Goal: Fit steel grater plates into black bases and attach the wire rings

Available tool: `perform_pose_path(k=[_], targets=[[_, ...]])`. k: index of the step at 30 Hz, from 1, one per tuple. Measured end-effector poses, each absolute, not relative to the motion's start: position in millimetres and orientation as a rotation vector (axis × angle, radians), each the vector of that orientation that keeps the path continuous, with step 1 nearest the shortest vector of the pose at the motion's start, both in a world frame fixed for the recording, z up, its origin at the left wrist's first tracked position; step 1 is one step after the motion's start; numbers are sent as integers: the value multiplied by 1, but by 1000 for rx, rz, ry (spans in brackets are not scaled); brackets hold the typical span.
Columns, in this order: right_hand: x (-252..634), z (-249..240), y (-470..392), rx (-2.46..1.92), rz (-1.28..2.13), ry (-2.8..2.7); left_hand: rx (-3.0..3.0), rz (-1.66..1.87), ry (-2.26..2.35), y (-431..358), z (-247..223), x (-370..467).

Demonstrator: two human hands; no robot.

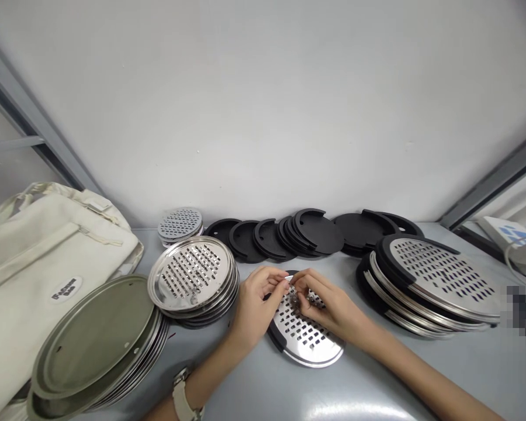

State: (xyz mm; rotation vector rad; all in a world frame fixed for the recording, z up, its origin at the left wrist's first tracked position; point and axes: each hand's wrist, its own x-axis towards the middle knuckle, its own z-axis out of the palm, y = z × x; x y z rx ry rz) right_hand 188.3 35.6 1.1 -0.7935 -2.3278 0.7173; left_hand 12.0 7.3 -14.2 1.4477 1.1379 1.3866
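In front of me a round perforated metal plate [309, 333], like a grater disc, lies on the table with black edging along its left side. Over its upper part my left hand [258, 298] is closed in a pinch, thumb against fingers. My right hand [326, 301] is beside it with fingertips curled together, almost meeting the left ones. Anything held between the fingertips is too small or hidden to name. Both hands cover part of the plate's far edge.
Left are stacked perforated discs [195, 275], smaller grey discs [179, 225], olive-green round plates [96, 339] and a cream bag [39, 257]. Black round covers [319, 234] line the wall. A stack of edged perforated discs [442, 275] stands right; a white box [504, 231] lies beyond.
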Motion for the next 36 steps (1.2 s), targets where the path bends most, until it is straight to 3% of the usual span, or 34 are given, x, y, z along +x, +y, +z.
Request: perform_pose_path(k=[11, 36], targets=[[187, 4, 34, -838, 663, -2381, 1504, 1381, 1157, 7, -12, 11], [186, 9, 29, -923, 1014, -2174, 1723, 1423, 1151, 2, -12, 13]])
